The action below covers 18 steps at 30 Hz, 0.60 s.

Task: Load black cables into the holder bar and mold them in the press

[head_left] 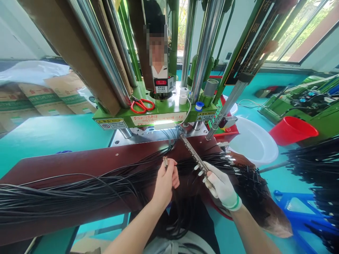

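My bare left hand [166, 178] pinches black cables, their small metal connector ends [165, 162] poking up between thumb and fingers. The rest of these cables [180, 220] hangs down toward my lap. In a white glove with a green cuff, my right hand [221, 187] grips the near end of a long metal bar [194, 153]. Several small pale pieces stick out along the bar's side near my fingers. Its far end lies by the steel plate [143, 137] under the green press [119, 118]. Other black cables [171, 135] run out from beneath the press.
A thick bundle of black cables [79, 190] lies across the brown worktop [53, 164]. Red-handled scissors [142, 106] rest on the press, among steel columns [208, 46]. To the right stand a white basin [254, 141], a red bucket [293, 130] and a blue stool [296, 197].
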Each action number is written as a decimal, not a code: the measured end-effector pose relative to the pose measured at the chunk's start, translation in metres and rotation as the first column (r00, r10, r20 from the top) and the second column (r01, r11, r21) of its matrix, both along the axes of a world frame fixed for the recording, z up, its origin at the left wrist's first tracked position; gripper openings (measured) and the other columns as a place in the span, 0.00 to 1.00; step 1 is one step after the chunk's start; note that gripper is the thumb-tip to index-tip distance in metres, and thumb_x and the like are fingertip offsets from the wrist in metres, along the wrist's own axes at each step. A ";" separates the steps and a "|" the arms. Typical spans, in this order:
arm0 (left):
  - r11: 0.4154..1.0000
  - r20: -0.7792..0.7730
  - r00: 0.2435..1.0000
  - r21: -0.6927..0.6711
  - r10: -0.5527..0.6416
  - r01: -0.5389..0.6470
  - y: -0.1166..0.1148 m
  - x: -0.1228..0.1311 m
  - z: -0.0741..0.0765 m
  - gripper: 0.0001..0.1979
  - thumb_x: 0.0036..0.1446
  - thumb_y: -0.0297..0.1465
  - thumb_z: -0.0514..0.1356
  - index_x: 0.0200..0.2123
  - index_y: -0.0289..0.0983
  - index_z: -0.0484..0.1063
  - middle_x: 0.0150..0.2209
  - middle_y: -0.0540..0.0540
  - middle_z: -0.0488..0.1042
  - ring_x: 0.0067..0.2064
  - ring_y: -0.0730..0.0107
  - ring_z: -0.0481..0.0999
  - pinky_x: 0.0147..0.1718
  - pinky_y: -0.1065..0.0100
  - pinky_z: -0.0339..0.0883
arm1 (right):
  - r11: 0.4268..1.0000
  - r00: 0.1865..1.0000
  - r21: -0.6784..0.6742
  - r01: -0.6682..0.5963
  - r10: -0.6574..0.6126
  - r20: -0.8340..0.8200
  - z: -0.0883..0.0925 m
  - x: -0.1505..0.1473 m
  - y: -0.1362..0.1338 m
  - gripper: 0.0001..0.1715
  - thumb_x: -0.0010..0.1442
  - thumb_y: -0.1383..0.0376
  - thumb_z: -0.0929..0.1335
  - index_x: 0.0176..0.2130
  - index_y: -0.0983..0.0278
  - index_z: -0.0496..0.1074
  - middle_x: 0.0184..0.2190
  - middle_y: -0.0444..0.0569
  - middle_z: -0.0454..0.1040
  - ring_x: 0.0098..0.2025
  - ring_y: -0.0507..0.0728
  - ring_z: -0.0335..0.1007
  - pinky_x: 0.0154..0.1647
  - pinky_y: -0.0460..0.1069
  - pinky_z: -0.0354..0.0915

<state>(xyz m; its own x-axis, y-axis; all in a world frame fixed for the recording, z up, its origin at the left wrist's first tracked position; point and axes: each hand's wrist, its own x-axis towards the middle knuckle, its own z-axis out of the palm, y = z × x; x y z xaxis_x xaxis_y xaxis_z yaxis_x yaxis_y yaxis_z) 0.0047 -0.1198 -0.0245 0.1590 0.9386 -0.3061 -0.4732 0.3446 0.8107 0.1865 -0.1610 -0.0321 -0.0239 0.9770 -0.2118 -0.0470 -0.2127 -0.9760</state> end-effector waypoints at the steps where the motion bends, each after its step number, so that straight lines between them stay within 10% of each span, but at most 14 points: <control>1: 0.999 0.039 0.999 -0.032 -0.003 0.004 0.000 0.001 0.000 0.17 0.54 0.43 0.54 0.34 0.37 0.50 0.18 0.56 0.44 0.17 0.82 0.43 0.14 0.77 0.40 | 1.000 1.000 -0.011 -0.017 0.017 0.014 0.000 0.000 0.000 0.36 0.58 0.52 0.61 0.59 0.70 0.53 0.20 0.44 0.57 0.15 0.43 0.44 0.10 0.40 0.41; 18: 0.980 -0.012 0.984 -0.084 -0.180 0.178 0.005 0.010 -0.015 0.19 0.44 0.38 0.62 0.29 0.32 0.57 0.15 0.55 0.53 0.16 0.85 0.46 0.15 0.76 0.36 | 0.983 0.983 -0.064 -0.173 0.177 0.053 0.006 0.001 0.005 0.37 0.59 0.52 0.61 0.58 0.73 0.53 0.21 0.46 0.55 0.19 0.45 0.45 0.13 0.41 0.38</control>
